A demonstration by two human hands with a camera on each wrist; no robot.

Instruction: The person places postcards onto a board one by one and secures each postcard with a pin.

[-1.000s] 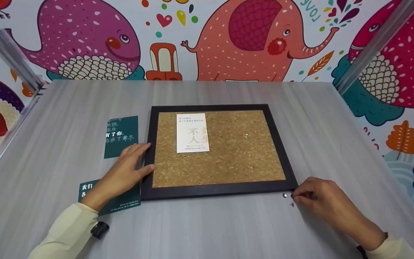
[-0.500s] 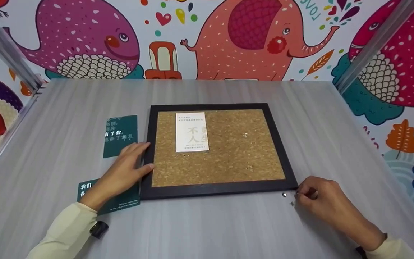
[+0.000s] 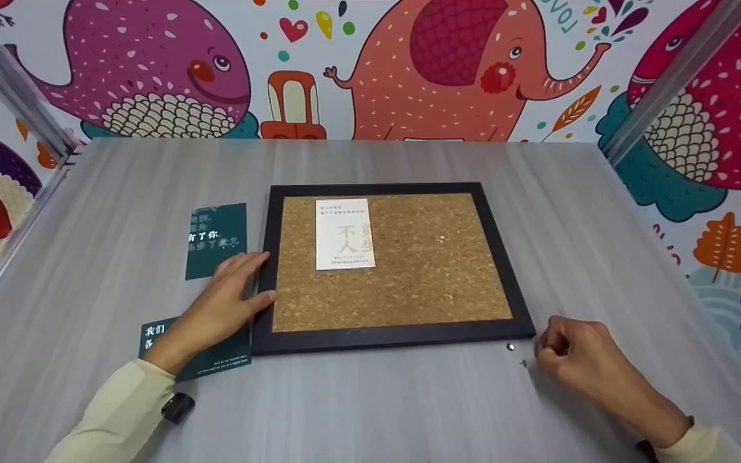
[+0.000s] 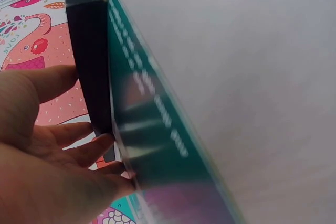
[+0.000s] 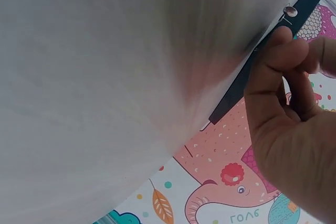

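A cork board (image 3: 409,289) in a black frame lies flat on the table, with a white printed card (image 3: 345,234) on its left part. Against the frame's left side rests my left hand (image 3: 222,308), fingers extended and thumb tip on the frame; the left wrist view shows these fingers (image 4: 84,148) along the black edge. By the board's near right corner, my right hand (image 3: 586,354) has thumb and forefinger pinched together on a thumbtack, mostly hidden by the fingertips. Close by, a round-headed thumbtack (image 3: 510,346) and another small thumbtack (image 3: 523,363) lie on the table.
A green card (image 3: 216,238) with white writing lies left of the board. Another green card (image 3: 229,357) is partly under my left forearm. The grey table (image 3: 370,411) ends at a wall (image 3: 306,38) printed with cartoon animals, with metal posts at both back corners.
My right fingers have picked up the thumbtack they were touching and drawn slightly right, away from the other two. My left hand stays on the frame.
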